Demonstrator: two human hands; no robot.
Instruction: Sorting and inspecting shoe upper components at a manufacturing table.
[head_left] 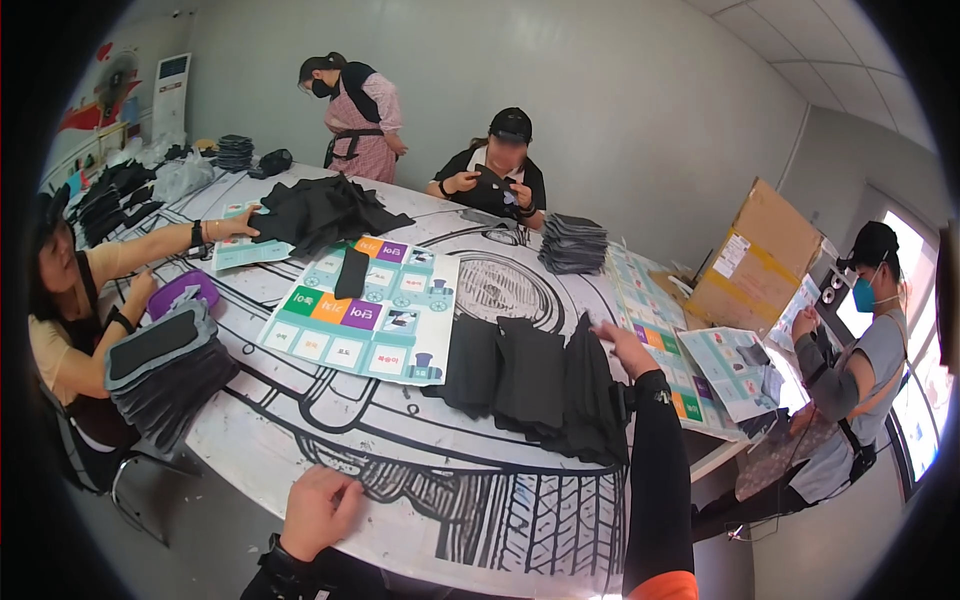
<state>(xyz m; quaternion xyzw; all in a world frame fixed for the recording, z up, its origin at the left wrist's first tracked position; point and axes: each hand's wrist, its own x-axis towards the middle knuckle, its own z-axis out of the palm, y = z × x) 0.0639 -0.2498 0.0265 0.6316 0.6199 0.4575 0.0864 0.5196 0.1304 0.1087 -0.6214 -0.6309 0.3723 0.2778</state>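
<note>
Several black fabric pieces [530, 375] lie in overlapping piles on the table in front of me. My right hand [632, 350] is at the far right end of these piles, its fingers stretched out beside the top of the rightmost pile [588, 390]. Whether the fingertips touch the cloth, I cannot tell. At the near table edge rests my left hand [320, 510], its fingers curled in with nothing visible in them. Left of the piles is a colourful printed sheet [425, 335], with a single black piece [351, 273] on its upper part.
The table [400, 440] bears a large black line drawing. A co-worker's hand [236, 224] reaches to a black fabric heap [320, 212]. More stacks [573, 243] stand at the far side and lower left [165, 370]. A cardboard box [750, 260] stands right. Several people surround the table.
</note>
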